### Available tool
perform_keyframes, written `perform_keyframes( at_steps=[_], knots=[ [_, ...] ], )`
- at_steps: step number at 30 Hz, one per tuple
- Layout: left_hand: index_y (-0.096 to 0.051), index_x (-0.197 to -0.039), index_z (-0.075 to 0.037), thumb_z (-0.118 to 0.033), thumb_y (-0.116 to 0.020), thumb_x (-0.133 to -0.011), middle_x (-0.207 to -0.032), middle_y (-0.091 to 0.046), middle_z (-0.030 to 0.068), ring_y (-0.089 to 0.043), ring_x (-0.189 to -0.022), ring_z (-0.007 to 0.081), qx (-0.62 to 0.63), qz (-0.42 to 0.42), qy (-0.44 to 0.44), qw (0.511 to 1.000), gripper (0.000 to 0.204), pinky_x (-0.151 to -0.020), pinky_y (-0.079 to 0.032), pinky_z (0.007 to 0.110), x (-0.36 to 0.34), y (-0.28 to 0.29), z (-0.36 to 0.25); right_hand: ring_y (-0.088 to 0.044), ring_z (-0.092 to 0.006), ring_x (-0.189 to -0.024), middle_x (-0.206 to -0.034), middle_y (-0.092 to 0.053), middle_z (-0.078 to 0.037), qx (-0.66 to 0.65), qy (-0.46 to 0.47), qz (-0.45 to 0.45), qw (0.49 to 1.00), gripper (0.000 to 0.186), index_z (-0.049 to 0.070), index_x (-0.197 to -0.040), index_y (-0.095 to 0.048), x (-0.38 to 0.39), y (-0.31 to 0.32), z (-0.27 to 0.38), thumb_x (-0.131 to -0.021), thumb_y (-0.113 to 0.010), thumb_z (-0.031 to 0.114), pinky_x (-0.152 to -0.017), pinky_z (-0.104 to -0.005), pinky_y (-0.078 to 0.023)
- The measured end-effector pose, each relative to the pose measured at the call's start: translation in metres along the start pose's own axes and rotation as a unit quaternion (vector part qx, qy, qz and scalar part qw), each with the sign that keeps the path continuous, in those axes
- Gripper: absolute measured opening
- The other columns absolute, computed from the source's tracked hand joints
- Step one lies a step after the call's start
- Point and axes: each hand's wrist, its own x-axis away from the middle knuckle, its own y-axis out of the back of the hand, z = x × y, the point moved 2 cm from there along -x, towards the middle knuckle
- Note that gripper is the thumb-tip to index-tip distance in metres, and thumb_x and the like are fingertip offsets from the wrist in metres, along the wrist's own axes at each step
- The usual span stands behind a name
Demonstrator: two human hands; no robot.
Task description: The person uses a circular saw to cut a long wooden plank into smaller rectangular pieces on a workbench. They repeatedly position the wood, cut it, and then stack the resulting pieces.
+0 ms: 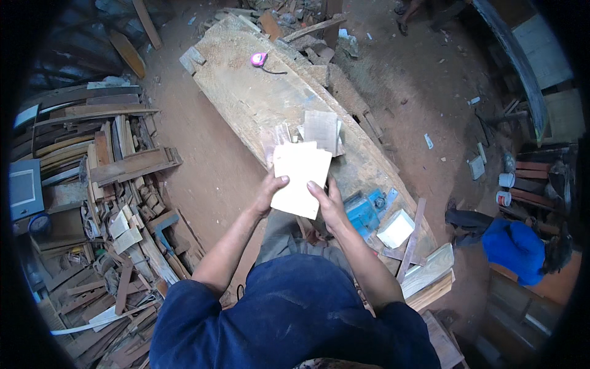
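Observation:
Pale, flat wooden pieces (301, 178), overlapping like a small stack, are held up in front of me over the workbench (227, 83). My left hand (268, 193) grips their left edge with its thumb on top. On the right edge, my right hand (330, 203) is closed the same way, thumb on the upper face and fingers mostly hidden beneath. Just beyond them, a grey-brown wooden piece (321, 127) lies on the bench on top of other small pieces. How many pieces I hold is hard to make out.
A pink tape measure (259, 59) lies farther up the bench. To the right sit a blue tool (364, 213), a white block (396, 229) and a wooden strip (413, 237). Scrap wood (123, 166) piles up at left. A person in blue (513, 249) bends at far right.

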Motion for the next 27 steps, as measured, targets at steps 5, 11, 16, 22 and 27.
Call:
perform_keyframes(
  at_steps=[5, 11, 16, 22, 27],
  knots=[
    [-0.028, -0.152, 0.004, -0.037, -0.060, -0.091, -0.143, -0.049, 0.0217, -0.051, -0.132, 0.0291, 0.039, -0.010, 0.006, 0.999, 0.080, -0.110, -0.043, 0.039, -0.076, 0.093, -0.041, -0.050, -0.0322, -0.132, -0.142, -0.048, -0.027, 0.044, -0.010, 0.009, 0.999, 0.089, -0.008, -0.150, -0.029, -0.118, -0.071, 0.013, -0.088, -0.074, 0.038, -0.109, -0.0394, -0.042],
    [-0.031, -0.151, 0.001, -0.042, -0.057, -0.095, -0.144, -0.049, 0.0181, -0.050, -0.133, 0.0269, 0.034, -0.032, -0.002, 0.999, 0.076, -0.111, -0.040, 0.039, -0.201, 0.159, -0.089, -0.051, -0.0372, -0.132, -0.143, -0.044, -0.035, 0.052, -0.022, 0.015, 0.998, 0.103, -0.012, -0.153, -0.018, -0.275, -0.107, 0.018, -0.086, -0.074, 0.043, -0.109, -0.0428, -0.042],
    [-0.035, -0.149, 0.002, -0.038, -0.061, -0.095, -0.142, -0.052, 0.0177, -0.050, -0.132, 0.0253, 0.034, -0.008, 0.022, 0.999, 0.072, -0.110, -0.040, 0.037, -0.279, 0.203, -0.083, -0.060, -0.0362, -0.121, -0.134, -0.057, -0.029, 0.007, -0.053, -0.009, 0.999, 0.089, -0.010, -0.148, -0.036, -0.333, -0.114, 0.014, -0.088, -0.072, 0.045, -0.105, -0.0419, -0.046],
    [-0.042, -0.147, 0.000, -0.042, -0.067, -0.094, -0.139, -0.056, 0.0146, -0.053, -0.129, 0.0250, -0.072, -0.047, 0.092, 0.992, 0.073, -0.110, -0.039, 0.041, -0.311, 0.198, -0.046, -0.060, -0.0317, -0.123, -0.132, -0.062, -0.025, 0.234, -0.039, -0.123, 0.964, 0.073, -0.007, -0.140, -0.049, -0.330, -0.071, -0.053, -0.091, -0.071, 0.042, -0.106, -0.0396, -0.045],
    [-0.035, -0.152, 0.002, -0.050, -0.065, -0.093, -0.150, -0.046, 0.0191, -0.046, -0.137, 0.0296, -0.188, -0.094, 0.093, 0.973, 0.084, -0.114, -0.035, 0.044, -0.311, 0.215, -0.036, -0.062, -0.0284, -0.121, -0.131, -0.063, -0.020, 0.177, -0.088, -0.045, 0.979, 0.058, -0.001, -0.142, -0.049, -0.182, -0.059, 0.012, -0.098, -0.066, 0.032, -0.105, -0.0364, -0.047]
  ],
)
